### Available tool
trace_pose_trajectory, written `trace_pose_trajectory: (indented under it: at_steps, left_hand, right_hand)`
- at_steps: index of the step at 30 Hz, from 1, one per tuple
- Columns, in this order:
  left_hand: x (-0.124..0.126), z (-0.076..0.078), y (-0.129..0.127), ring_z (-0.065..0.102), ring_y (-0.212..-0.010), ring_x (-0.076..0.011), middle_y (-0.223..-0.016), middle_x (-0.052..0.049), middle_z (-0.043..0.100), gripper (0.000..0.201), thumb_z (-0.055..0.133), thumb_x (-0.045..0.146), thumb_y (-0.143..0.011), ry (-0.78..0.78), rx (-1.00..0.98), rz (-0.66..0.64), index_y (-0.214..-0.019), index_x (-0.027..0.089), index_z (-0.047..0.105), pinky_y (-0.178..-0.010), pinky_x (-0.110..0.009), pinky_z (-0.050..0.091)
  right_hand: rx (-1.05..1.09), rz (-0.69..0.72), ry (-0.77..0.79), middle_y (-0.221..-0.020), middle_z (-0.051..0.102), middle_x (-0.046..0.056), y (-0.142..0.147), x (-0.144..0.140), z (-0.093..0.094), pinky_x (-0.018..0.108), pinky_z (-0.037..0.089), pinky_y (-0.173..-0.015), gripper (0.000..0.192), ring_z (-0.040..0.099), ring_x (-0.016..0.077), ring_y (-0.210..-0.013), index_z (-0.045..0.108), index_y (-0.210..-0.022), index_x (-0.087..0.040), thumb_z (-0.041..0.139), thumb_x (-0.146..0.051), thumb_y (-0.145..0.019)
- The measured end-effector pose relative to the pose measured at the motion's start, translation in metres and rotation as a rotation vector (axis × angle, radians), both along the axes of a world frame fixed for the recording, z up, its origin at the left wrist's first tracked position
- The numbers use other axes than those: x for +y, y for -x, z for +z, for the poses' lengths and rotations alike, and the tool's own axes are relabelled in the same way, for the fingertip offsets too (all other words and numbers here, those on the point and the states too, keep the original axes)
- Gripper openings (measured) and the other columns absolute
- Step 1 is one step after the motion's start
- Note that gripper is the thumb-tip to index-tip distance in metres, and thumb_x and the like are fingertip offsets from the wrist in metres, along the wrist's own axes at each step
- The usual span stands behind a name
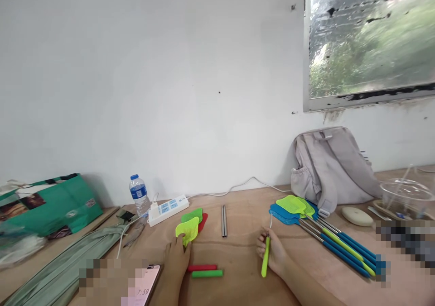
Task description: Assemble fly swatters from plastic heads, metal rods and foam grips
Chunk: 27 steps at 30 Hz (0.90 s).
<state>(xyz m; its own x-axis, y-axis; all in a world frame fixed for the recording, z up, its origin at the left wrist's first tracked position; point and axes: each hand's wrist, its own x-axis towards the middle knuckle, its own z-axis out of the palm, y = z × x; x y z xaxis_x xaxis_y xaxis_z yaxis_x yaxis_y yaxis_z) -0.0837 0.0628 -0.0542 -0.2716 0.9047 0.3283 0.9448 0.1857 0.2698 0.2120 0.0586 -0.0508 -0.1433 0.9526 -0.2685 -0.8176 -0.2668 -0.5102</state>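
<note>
My left hand (177, 255) pinches the narrow lower end of a yellow-green mesh fly swatter head (187, 230). Under that head lie a green swatter head (192, 214) and a red swatter head (203, 222), partly covered. My right hand (277, 254) grips a yellow-green fly swatter handle (265, 263), from which a thin metal rod (271, 220) points up and away. Two bare metal rods (224, 221) lie side by side between my hands. Nearer to me rest a red handle (204, 267) and a green handle (207, 274).
Several whole fly swatters (340, 242) lie at right, before a grey backpack (326, 165). Further right are a soap-like oval (356, 216) and a clear plastic bowl (406, 193). At left are a power strip (168, 210), water bottle (138, 193), phone (146, 285) and green bag (68, 206).
</note>
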Motion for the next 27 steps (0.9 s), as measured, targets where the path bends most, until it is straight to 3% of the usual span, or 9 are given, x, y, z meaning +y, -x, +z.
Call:
trace_pose_trajectory:
  at_steps: [5, 10, 13, 15, 17, 18, 21, 23, 27]
  left_hand:
    - [0.003, 0.004, 0.006, 0.056, -0.086, -0.0258, -0.096, -0.012, 0.057, 0.029, 0.038, 0.029, -0.076, -0.168, -0.254, -0.124, -0.098, 0.015, 0.051, -0.077, -0.039, 0.041]
    - [-0.006, 0.019, -0.003, 0.054, -0.090, -0.0275, -0.071, -0.007, 0.056, 0.005, 0.046, 0.015, -0.065, -0.524, -0.794, 0.006, -0.062, 0.019, 0.045, -0.086, -0.044, 0.037]
    - [-0.010, 0.029, -0.020, 0.057, -0.084, -0.0232, -0.069, -0.005, 0.057, 0.007, 0.043, 0.019, -0.072, -0.568, -0.906, 0.053, -0.066, 0.019, 0.045, -0.082, -0.042, 0.041]
    - [-0.014, 0.039, -0.041, 0.060, -0.078, -0.0154, -0.076, -0.003, 0.061, 0.012, 0.035, 0.018, -0.078, -0.628, -1.042, 0.021, -0.077, 0.019, 0.047, -0.076, -0.033, 0.046]
    - [-0.019, 0.050, -0.070, 0.060, -0.076, -0.0105, -0.079, -0.002, 0.062, 0.014, 0.037, 0.011, -0.079, -0.719, -1.617, -0.139, -0.081, 0.017, 0.049, -0.078, -0.028, 0.046]
    - [-0.022, 0.055, -0.085, 0.061, -0.074, -0.0092, -0.078, -0.002, 0.063, 0.015, 0.037, 0.009, -0.079, -0.686, -1.844, -0.191, -0.080, 0.016, 0.050, -0.079, -0.027, 0.046]
    - [-0.035, 0.058, -0.126, 0.062, -0.069, -0.0101, -0.070, -0.003, 0.063, 0.010, 0.045, 0.008, -0.078, -0.549, -2.030, -0.240, -0.074, 0.014, 0.052, -0.074, -0.026, 0.048]
    - [-0.044, 0.052, -0.146, 0.061, -0.064, -0.0090, -0.066, -0.002, 0.063, 0.009, 0.049, 0.007, -0.076, -0.496, -2.066, -0.255, -0.072, 0.014, 0.054, -0.070, -0.023, 0.049]
    - [-0.057, 0.035, -0.165, 0.060, -0.059, -0.0081, -0.067, -0.002, 0.064, 0.009, 0.056, 0.005, -0.071, -0.382, -2.093, -0.366, -0.070, 0.013, 0.058, -0.064, -0.020, 0.049]
  right_hand:
    - [-0.374, 0.043, -0.070, -0.049, 0.041, -0.009, 0.010, -0.004, 0.003, 0.015, 0.018, -0.030, 0.016, 0.032, 0.0031, -0.029, 0.033, -0.067, -0.021, 0.048, -0.026, -0.065]
    - [-0.727, 0.159, -0.338, -0.056, 0.045, -0.010, 0.016, -0.015, 0.004, 0.015, 0.021, -0.029, 0.025, 0.033, 0.0033, -0.031, 0.038, -0.083, -0.023, 0.049, -0.023, -0.061]
    - [-0.900, 0.228, -0.523, -0.065, 0.051, -0.006, 0.013, -0.026, 0.006, 0.016, 0.025, -0.031, 0.035, 0.032, 0.0020, -0.034, 0.044, -0.097, -0.022, 0.048, -0.021, -0.062]
    - [-1.002, 0.253, -0.589, -0.074, 0.055, -0.003, 0.008, -0.033, 0.006, 0.016, 0.024, -0.032, 0.042, 0.031, 0.0013, -0.035, 0.045, -0.106, -0.022, 0.046, -0.019, -0.064]
    - [-1.096, 0.247, -0.618, -0.086, 0.057, 0.000, 0.001, -0.042, 0.006, 0.016, 0.025, -0.033, 0.047, 0.033, 0.0015, -0.037, 0.044, -0.112, -0.023, 0.043, -0.017, -0.065]
    - [-1.134, 0.224, -0.637, -0.093, 0.056, 0.002, -0.002, -0.047, 0.006, 0.016, 0.027, -0.034, 0.049, 0.037, 0.0025, -0.040, 0.044, -0.114, -0.024, 0.042, -0.016, -0.066]
    - [-1.186, 0.108, -0.786, -0.107, 0.054, 0.005, -0.015, -0.059, 0.006, 0.020, 0.043, -0.051, 0.053, 0.053, 0.0105, -0.068, 0.045, -0.116, -0.024, 0.042, -0.012, -0.065]
    - [-1.184, 0.066, -0.921, -0.106, 0.055, 0.005, -0.023, -0.067, 0.006, 0.025, 0.045, -0.068, 0.054, 0.053, 0.0149, -0.086, 0.046, -0.115, -0.023, 0.043, -0.009, -0.063]
    - [-1.227, 0.155, -1.006, -0.088, 0.061, 0.002, -0.036, -0.080, 0.010, 0.025, 0.045, -0.065, 0.056, 0.056, 0.0144, -0.075, 0.046, -0.117, -0.023, 0.044, -0.008, -0.063]
